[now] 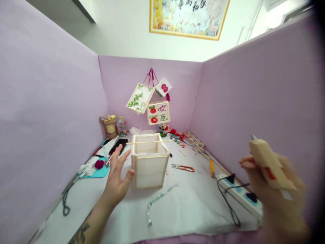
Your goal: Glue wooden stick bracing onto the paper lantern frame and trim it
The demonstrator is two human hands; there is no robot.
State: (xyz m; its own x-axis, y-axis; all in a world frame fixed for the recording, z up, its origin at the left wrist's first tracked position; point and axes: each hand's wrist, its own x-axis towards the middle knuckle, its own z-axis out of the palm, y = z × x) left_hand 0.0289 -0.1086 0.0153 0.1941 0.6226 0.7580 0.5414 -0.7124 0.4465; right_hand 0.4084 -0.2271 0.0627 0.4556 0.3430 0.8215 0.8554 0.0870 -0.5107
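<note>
A box-shaped frame [150, 172] of thin wooden sticks with white translucent sides stands upright on the white-covered table. One loose thin stick [149, 142] lies across its open top. Just left of the box is my left hand [118, 178], fingers spread and holding nothing; whether the thumb touches the box I cannot tell. At the far right, raised above the power strip, my right hand [276, 189] is wrapped round a tan glue gun [269, 166] with a red trigger, its nozzle pointing up and away.
Red-handled snips [186, 168] lie right of the box, a curled clear strip [162, 195] in front. A power strip [240, 194] with black cables runs along the right. A phone [118, 146] and blue mat [96, 171] are left. Decorated panels [158, 113] hang behind.
</note>
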